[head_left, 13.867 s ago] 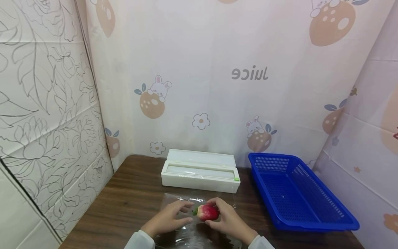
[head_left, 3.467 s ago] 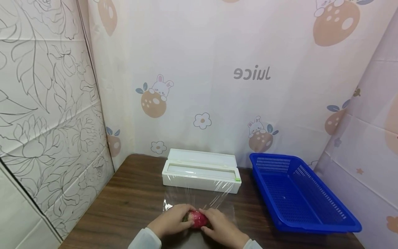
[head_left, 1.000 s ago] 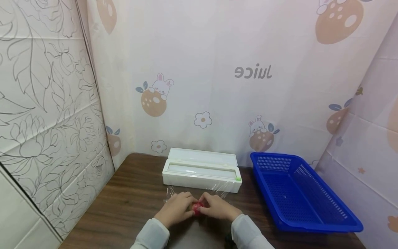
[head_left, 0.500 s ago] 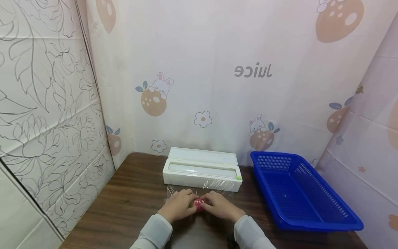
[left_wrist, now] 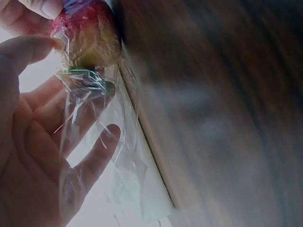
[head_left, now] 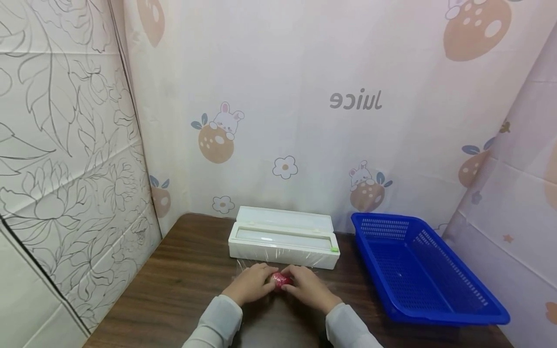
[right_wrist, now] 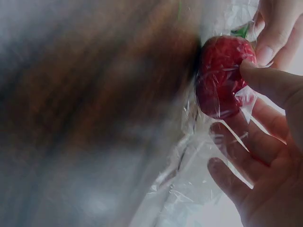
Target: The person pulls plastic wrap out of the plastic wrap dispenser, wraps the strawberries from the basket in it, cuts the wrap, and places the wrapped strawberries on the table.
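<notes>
A red fruit [head_left: 281, 280], yellowish toward its green-leaved end, is wrapped in crinkled clear plastic film [left_wrist: 125, 165]. My left hand [head_left: 251, 284] grips its leafy end between thumb and fingers, through the film. From the other side my right hand [head_left: 310, 287] holds the red end, the thumb pressing on its front. In the left wrist view film trails from the leaves across the left palm. The right wrist view shows the fruit [right_wrist: 222, 78] with film close about it. Beyond the hands stands a white wrap box [head_left: 283, 253] with its lid raised; film stretches from its front edge toward the fruit.
A blue perforated plastic basket [head_left: 452, 320] stands at the right of the dark wooden table [head_left: 174, 285]. A patterned cloth [head_left: 278, 121] hangs behind the table. A green slider [head_left: 334, 249] sits at the box's right end.
Earlier the fruit lay bare on film in the right hand; now film covers it and both hands hold it. Fruit and hands have moved forward, nearer the box. Over the last half second little differs.
</notes>
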`<control>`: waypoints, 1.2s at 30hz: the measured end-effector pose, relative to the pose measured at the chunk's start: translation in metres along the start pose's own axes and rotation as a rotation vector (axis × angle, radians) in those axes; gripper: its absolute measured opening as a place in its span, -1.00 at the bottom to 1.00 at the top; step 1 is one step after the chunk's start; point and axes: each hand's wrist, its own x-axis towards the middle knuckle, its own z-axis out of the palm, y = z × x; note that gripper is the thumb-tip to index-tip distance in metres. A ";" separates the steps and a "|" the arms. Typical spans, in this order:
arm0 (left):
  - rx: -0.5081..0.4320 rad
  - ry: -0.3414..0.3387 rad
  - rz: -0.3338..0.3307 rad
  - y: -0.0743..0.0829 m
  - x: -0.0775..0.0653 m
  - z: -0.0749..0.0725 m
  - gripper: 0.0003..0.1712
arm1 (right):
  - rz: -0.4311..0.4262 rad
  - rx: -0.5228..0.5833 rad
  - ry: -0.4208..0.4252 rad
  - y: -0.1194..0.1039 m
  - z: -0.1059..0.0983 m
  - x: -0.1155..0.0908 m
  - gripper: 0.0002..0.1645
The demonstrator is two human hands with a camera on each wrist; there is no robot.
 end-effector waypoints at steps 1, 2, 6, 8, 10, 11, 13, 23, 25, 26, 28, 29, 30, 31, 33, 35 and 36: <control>-0.026 0.002 -0.011 -0.001 0.000 0.000 -0.58 | 0.009 0.014 -0.013 0.001 0.000 0.001 -0.71; -0.048 0.005 -0.020 -0.001 0.000 0.000 -0.60 | 0.013 0.030 -0.023 0.002 -0.001 0.003 -0.72; -0.107 0.017 -0.035 -0.005 0.001 0.000 -0.70 | 0.002 0.089 -0.061 0.005 -0.003 0.008 -0.75; -0.105 0.014 -0.023 -0.007 0.002 0.000 -0.68 | -0.010 0.114 -0.078 0.007 -0.005 0.009 -0.76; -0.106 0.008 -0.013 -0.009 0.002 0.001 -0.65 | -0.022 0.122 -0.095 0.009 -0.005 0.010 -0.76; -0.105 0.006 -0.008 -0.009 0.003 0.001 -0.62 | -0.024 0.128 -0.104 0.010 -0.006 0.011 -0.76; -0.097 0.005 -0.006 -0.010 0.004 0.001 -0.61 | -0.009 0.132 -0.119 0.011 -0.007 0.012 -0.75; -0.041 0.026 -0.016 -0.013 0.009 0.003 -0.68 | 0.037 0.060 -0.106 0.010 -0.009 0.013 -0.69; -0.040 0.018 -0.026 -0.013 0.010 0.002 -0.69 | 0.048 0.057 -0.099 0.010 -0.008 0.013 -0.65; -0.042 0.014 -0.032 -0.013 0.011 0.002 -0.69 | 0.051 0.055 -0.094 0.010 -0.007 0.013 -0.62; -0.041 0.012 -0.043 -0.013 0.012 0.001 -0.69 | 0.051 0.050 -0.078 0.010 -0.005 0.014 -0.54; -0.044 0.012 -0.049 -0.013 0.012 0.001 -0.70 | 0.053 0.043 -0.069 0.010 -0.004 0.014 -0.50; -0.044 0.014 -0.055 -0.013 0.012 0.001 -0.70 | 0.053 0.035 -0.059 0.010 -0.003 0.014 -0.47; -0.044 0.017 -0.059 -0.014 0.013 0.001 -0.70 | 0.055 0.027 -0.048 0.010 -0.002 0.015 -0.45; -0.039 0.020 -0.068 -0.014 0.014 0.002 -0.70 | 0.062 0.009 -0.026 0.010 0.000 0.016 -0.44; -0.036 0.023 -0.074 -0.015 0.016 0.003 -0.69 | 0.073 -0.008 -0.012 0.010 0.002 0.017 -0.45; -0.033 0.026 -0.076 -0.016 0.017 0.004 -0.68 | 0.076 -0.014 -0.006 0.010 0.003 0.018 -0.45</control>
